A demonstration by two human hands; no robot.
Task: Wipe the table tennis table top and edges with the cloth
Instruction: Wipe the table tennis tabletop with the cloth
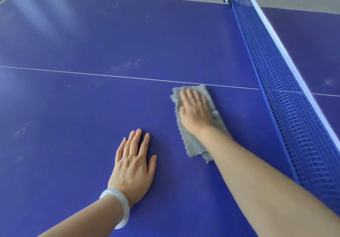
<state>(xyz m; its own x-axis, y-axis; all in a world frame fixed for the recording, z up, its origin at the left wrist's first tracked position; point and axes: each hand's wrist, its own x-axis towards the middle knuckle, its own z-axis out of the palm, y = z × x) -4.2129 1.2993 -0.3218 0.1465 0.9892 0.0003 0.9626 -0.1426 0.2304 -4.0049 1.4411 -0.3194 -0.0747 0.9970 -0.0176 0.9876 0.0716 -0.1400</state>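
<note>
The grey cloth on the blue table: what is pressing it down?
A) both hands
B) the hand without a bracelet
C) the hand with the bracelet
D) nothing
B: the right hand, bare at the wrist, lies flat on the grey cloth; the left hand with the bracelet rests on bare table.

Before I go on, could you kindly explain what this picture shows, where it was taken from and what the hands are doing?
There is no machine here: a person wears a camera on the head, so the one picture looks forward and down at their bare hands. Below them is a blue table with a white line across it and a net on the right. The right hand presses flat on a grey cloth close to the line, near the net. The left hand, with a pale bracelet on its wrist, rests flat on the table and holds nothing. Pale smudges show beyond the line.
</note>
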